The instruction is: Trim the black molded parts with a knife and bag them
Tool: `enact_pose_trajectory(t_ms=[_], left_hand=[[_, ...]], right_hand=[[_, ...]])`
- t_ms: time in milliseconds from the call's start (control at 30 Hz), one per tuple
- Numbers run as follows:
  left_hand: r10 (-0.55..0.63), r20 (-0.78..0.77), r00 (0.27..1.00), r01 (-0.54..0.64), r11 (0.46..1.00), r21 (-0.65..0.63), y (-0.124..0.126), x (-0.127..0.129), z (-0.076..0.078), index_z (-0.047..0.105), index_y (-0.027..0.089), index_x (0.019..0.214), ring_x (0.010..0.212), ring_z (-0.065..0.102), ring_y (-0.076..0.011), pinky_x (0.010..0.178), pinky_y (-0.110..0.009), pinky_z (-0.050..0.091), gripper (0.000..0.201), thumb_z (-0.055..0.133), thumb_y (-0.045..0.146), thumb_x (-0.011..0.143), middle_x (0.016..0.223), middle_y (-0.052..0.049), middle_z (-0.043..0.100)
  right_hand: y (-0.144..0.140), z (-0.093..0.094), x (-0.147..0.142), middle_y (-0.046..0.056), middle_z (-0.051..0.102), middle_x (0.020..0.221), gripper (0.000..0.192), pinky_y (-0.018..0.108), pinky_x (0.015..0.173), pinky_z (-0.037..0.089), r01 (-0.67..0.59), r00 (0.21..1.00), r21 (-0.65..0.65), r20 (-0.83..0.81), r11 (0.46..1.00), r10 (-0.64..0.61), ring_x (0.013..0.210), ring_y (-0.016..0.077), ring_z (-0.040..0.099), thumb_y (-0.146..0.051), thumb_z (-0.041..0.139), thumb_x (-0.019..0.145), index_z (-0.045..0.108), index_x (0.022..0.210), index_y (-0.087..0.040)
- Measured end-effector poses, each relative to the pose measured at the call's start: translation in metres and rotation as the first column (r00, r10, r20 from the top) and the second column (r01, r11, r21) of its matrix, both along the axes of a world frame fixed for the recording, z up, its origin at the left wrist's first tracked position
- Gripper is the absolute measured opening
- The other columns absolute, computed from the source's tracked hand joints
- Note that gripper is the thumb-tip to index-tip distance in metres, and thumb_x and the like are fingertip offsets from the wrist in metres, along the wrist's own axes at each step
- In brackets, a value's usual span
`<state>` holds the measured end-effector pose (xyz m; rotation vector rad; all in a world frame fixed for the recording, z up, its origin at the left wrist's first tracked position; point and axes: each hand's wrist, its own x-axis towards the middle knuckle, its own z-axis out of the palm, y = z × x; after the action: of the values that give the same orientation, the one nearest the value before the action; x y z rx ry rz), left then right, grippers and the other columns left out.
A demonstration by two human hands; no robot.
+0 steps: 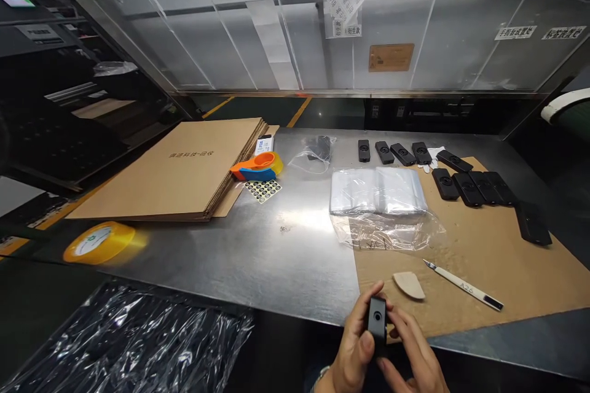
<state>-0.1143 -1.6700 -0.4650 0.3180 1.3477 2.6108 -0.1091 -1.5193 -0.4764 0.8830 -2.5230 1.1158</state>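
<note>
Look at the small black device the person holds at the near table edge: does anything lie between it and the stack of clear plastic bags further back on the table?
Yes. The black device, held by both hands, left hand and right hand, is separated from the stack of clear bags by a loose crumpled plastic wrapper lying directly before the stack.

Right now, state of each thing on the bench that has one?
left hand: gripping black device
right hand: gripping black device
black device: held upright over the table edge
clear bags: stacked flat
craft knife: lying on the cardboard mat, untouched
tape dispenser: resting against the flat cartons
yellow tape roll: lying flat
flat cartons: unfolded, stacked
</note>
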Motion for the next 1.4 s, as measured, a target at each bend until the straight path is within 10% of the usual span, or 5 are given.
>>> enact_pose_trajectory(t_ms=[467, 733, 1000, 1167, 1400], left_hand=[[0.111, 0.044, 0.993, -0.104, 0.985, -0.141, 0.005, 0.002, 0.011, 0.048, 0.02, 0.128, 0.112, 0.044, -0.0331, 0.099, -0.043, 0.033, 0.07, 0.063, 0.056, 0.069, 0.119, -0.014, 0.049], [0.077, 0.24, 0.968, -0.089, 0.995, 0.04, 0.009, -0.003, 0.015, 0.049, 0.019, 0.124, 0.091, 0.054, -0.0257, 0.085, -0.04, 0.043, 0.073, 0.055, 0.066, 0.069, 0.1, -0.011, 0.055], [0.237, 0.238, 0.942, -0.154, 0.935, -0.319, 0.013, 0.004, 0.015, 0.044, 0.02, 0.131, 0.129, 0.029, -0.0295, 0.109, -0.04, 0.016, 0.062, 0.065, 0.037, 0.075, 0.138, -0.011, 0.039], [-0.03, 0.081, 0.996, 0.065, 0.879, -0.473, -0.006, 0.003, 0.027, 0.037, 0.021, 0.135, 0.132, 0.025, -0.0302, 0.11, -0.044, 0.011, 0.064, 0.063, 0.025, 0.077, 0.139, -0.012, 0.038], [-0.319, 0.306, 0.897, 0.377, 0.914, -0.153, -0.016, 0.004, 0.032, 0.055, 0.015, 0.121, 0.1, 0.055, -0.0283, 0.092, -0.042, 0.038, 0.059, 0.054, 0.055, 0.077, 0.102, -0.014, 0.062]], right_hand=[[-0.002, -0.002, -0.001, 0.016, 0.045, 0.13, 0.059, 0.031, 0.091, 0.049, -0.012, 0.998, -0.165, 0.052, 0.986, 0.021, 0.117, 0.0262, 0.048, -0.018, 0.05, 0.084, 0.028, 0.138, -0.015], [0.005, -0.002, 0.004, 0.015, 0.051, 0.122, 0.059, 0.026, 0.082, 0.053, 0.035, 0.997, -0.095, 0.067, 0.995, -0.029, 0.106, 0.0242, 0.057, -0.035, 0.056, 0.084, 0.033, 0.134, -0.015], [-0.001, 0.0, 0.004, 0.017, 0.047, 0.124, 0.065, 0.034, 0.083, 0.053, 0.234, 0.972, -0.195, 0.037, 0.953, -0.231, 0.112, 0.0285, 0.052, -0.053, 0.046, 0.084, 0.034, 0.136, -0.016], [0.006, 0.013, -0.006, 0.01, 0.059, 0.116, 0.037, 0.028, 0.084, 0.052, 0.231, 0.943, -0.291, 0.3, 0.928, -0.141, 0.106, 0.0213, 0.058, -0.033, 0.048, 0.089, 0.047, 0.124, -0.021], [0.011, 0.028, -0.008, 0.004, 0.066, 0.093, 0.03, 0.023, 0.068, 0.055, 0.242, 0.867, -0.551, 0.492, 0.798, 0.077, 0.081, 0.0165, 0.065, -0.027, 0.054, 0.085, 0.051, 0.115, -0.027]])
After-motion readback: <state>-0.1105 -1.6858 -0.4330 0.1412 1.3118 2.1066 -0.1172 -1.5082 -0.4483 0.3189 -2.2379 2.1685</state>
